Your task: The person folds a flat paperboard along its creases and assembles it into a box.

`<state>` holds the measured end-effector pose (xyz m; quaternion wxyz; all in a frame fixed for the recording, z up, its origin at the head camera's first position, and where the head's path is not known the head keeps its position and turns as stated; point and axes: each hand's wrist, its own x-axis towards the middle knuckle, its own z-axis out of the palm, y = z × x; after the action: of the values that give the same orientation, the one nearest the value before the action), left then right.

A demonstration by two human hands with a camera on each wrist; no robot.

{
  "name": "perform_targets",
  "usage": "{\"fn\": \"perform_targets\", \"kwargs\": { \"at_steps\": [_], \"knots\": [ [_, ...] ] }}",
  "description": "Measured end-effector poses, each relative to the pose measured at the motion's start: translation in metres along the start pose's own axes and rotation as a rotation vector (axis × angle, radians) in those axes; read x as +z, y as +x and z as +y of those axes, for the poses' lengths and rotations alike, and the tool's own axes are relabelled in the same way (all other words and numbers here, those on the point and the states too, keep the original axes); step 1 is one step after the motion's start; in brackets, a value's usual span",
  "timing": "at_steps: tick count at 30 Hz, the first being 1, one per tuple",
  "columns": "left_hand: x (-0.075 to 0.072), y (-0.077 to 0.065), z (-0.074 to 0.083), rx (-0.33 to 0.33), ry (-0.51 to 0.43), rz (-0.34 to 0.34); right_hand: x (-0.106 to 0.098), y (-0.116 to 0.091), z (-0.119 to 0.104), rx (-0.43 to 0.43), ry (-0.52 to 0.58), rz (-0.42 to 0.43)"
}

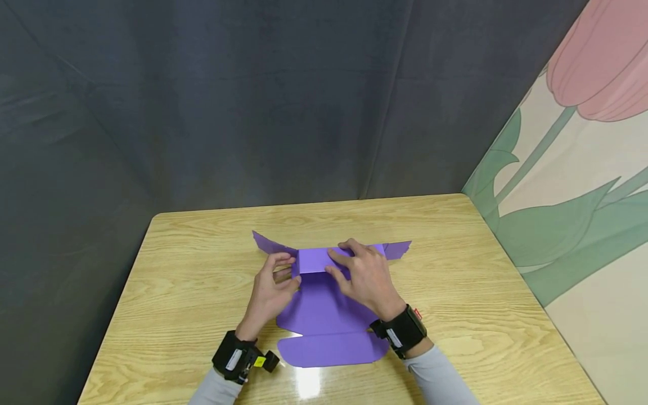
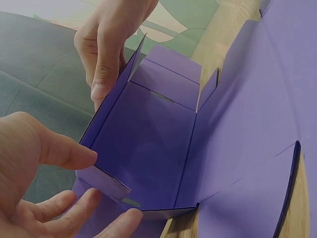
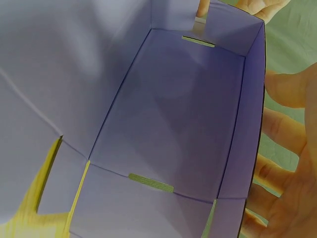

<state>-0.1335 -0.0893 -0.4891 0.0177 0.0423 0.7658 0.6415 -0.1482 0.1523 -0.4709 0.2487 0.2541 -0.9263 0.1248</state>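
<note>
A partly folded purple cardboard box (image 1: 324,306) lies on the table, its long wall (image 1: 313,261) raised at the far side. My left hand (image 1: 273,287) is at the box's left end, thumb and curled fingers pinching a small end flap (image 2: 105,182) near the corner. Against the outside of the long wall rests my right hand (image 1: 365,275), fingers spread and slightly bent. In the right wrist view, its fingers line the outer side of that wall, and the slotted bottom panel (image 3: 163,109) shows inside.
Unfolded side flaps stick out at the left (image 1: 270,244) and right (image 1: 397,249). A rounded purple lid flap (image 1: 331,350) lies toward me. The wood-grain table (image 1: 192,270) meets a dark curtain (image 1: 263,112) behind and a tulip-patterned cloth (image 1: 572,225) at right.
</note>
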Motion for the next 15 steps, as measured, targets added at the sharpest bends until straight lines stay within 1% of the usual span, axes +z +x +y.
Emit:
{"fn": "perform_targets", "kwargs": {
  "at_steps": [8,15],
  "knots": [
    [0.0024,0.0009,-0.0012,0.02,0.019,-0.006,-0.0005,0.0006,-0.0007,0.005,-0.009,-0.015],
    [0.004,0.0025,-0.0008,0.007,0.027,-0.012,-0.0016,0.0012,0.0001,0.003,-0.004,-0.009]
  ]
}}
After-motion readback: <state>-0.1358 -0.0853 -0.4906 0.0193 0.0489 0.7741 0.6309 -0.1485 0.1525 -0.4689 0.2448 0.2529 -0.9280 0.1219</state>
